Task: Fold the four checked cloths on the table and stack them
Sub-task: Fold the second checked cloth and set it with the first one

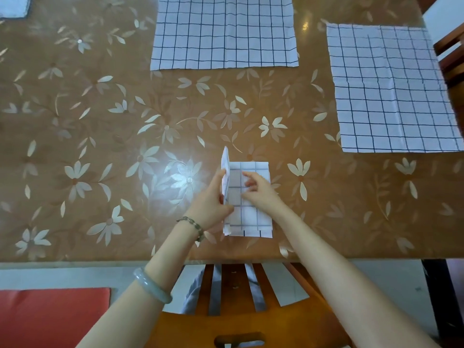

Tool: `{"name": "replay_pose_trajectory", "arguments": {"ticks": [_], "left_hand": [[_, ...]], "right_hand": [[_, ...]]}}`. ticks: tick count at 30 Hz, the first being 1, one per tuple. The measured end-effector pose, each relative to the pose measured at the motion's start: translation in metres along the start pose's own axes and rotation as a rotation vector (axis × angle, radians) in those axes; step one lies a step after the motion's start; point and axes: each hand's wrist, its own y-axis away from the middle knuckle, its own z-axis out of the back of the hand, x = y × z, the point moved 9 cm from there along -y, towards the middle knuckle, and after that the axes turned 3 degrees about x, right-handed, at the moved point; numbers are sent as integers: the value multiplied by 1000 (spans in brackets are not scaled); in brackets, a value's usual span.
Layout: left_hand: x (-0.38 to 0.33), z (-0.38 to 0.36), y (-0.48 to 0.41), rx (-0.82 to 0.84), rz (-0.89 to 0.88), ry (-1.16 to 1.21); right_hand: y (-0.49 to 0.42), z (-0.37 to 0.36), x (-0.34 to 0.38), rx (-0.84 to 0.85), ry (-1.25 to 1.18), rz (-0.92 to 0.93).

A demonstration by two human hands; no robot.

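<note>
I see even, soft daylight, with white glare on the glossy table (187,179) beside my hands and a smaller glint farther back. Shadows are faint. The wide lens bows the edges, and detail looks slightly soft throughout.

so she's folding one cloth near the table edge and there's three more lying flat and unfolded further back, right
Not quite: the head view shows only two flat unfolded cloths further back, not three. The rest holds: both hands are folding one cloth near the table edge.
</note>
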Motion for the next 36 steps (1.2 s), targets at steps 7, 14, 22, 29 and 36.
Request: {"name": "replay_pose_trajectory", "arguments": {"ticks": [7, 14, 22, 29, 36], "left_hand": [[-33, -46, -16, -2, -31, -210], [-30, -62, -25, -27, -46, -204], [6, -11, -48, -58, -338, -515], [18, -25, -73, 69, -364, -876], [24, -32, -76, 61, -367, -935]], "right_hand": [[19, 33, 2, -124, -571, -44], [10, 57, -20, -361, -205, -133], [6, 70, -40, -430, -85, -206], [6, 73, -39, -456, -87, -193], [6, 74, -42, -471, -73, -183]]}}
